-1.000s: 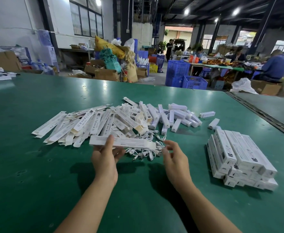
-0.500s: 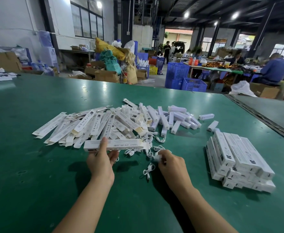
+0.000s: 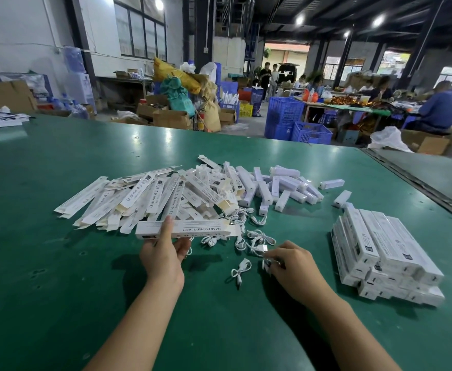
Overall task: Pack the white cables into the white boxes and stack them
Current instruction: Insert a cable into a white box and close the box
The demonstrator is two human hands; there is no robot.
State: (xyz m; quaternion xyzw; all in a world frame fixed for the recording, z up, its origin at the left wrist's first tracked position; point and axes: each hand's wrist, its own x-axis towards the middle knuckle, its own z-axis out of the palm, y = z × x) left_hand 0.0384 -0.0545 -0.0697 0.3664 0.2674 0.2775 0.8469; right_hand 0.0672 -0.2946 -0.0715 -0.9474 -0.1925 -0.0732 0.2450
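White cable [image 3: 263, 248] between fingers [image 3: 280, 253] of right hand [image 3: 295, 267], box [image 3: 192, 229] in left hand [image 3: 163, 259]

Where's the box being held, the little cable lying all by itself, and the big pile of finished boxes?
held box [image 3: 206, 229], head view, on its printed long side.
lone cable [image 3: 243, 265], head view, on its upper loop.
stacked boxes [image 3: 388, 253], head view, on a top box's face.

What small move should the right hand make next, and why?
Probably lift the white cable toward the near end of the white box to feed it in. The right hand pinches that cable, and the left hand holds the box ready beside it.
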